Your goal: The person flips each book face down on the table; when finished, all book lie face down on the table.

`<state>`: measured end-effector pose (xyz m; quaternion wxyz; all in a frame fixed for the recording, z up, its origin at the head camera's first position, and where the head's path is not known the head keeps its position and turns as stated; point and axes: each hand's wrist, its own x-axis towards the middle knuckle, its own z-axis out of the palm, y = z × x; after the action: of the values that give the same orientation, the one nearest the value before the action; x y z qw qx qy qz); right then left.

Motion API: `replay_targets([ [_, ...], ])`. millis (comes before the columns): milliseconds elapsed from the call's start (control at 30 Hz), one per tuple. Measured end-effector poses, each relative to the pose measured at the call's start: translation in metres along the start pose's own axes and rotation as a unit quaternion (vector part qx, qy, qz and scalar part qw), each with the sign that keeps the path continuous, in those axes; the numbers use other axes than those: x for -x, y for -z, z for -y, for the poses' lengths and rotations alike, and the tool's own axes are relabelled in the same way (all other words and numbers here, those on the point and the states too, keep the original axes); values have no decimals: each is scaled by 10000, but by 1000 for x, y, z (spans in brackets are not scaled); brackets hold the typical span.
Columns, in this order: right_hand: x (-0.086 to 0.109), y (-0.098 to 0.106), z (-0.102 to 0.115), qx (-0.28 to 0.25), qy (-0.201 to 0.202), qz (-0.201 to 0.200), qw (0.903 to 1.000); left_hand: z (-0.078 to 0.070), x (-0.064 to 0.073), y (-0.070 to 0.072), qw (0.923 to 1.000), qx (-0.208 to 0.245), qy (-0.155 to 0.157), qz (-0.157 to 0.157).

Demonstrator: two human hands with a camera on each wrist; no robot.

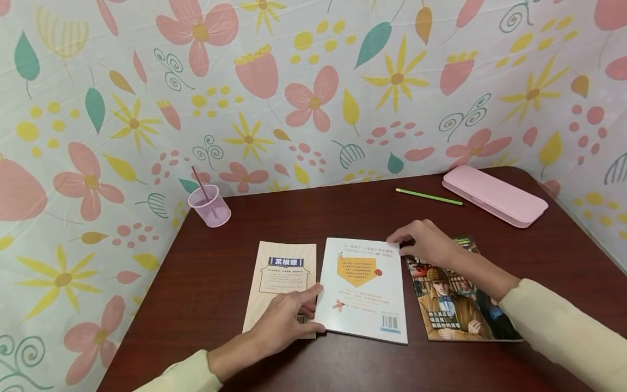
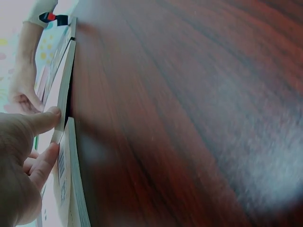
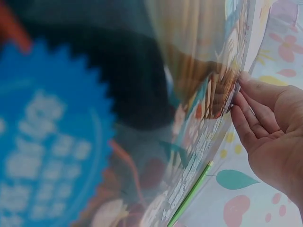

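A white book point(image 1: 360, 313) with an orange pentagon and a barcode lies face down in the middle of the table. My left hand point(image 1: 281, 322) holds its left edge near the lower corner, thumb and fingertips at the rim. At the upper right corner my right hand point(image 1: 428, 243) pinches the same book between thumb and fingers. Under my left hand, a tan book point(image 1: 274, 253) is partly covered. Beneath my right forearm lies a magazine point(image 1: 443, 310) with a person in a cap on its glossy cover. The left wrist view shows the white book's page edge point(image 2: 66, 85) beside the thumb.
A pink pencil case point(image 1: 495, 196) lies at the back right, with a green pencil point(image 1: 428, 196) to its left. At the back left stands a lilac cup point(image 1: 215, 213) holding a thin dark red stick point(image 1: 199, 181). Flowered cloth point(image 1: 313, 136) hangs behind the dark wood table point(image 1: 196, 288).
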<state>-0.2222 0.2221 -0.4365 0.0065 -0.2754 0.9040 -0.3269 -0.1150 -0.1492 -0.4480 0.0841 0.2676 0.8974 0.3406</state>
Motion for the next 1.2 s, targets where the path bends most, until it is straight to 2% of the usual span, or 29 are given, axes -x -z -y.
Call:
replay_targets([
  [267,-7,4,-8,-357,-229,265,9987,-3,4,-5,9988,-410,-270,-91],
  [633,-12,2,-12,-526,-377,297,9975,-3,8,-9,9976,-561,-234,-322],
  [967,-15,1,-11,-599,-397,285,9970,-1,12,-14,9945,-735,-397,-628],
  [1200,-17,0,-10,-615,-416,286,9968,-1,15,-17,9928,-907,-319,-710],
])
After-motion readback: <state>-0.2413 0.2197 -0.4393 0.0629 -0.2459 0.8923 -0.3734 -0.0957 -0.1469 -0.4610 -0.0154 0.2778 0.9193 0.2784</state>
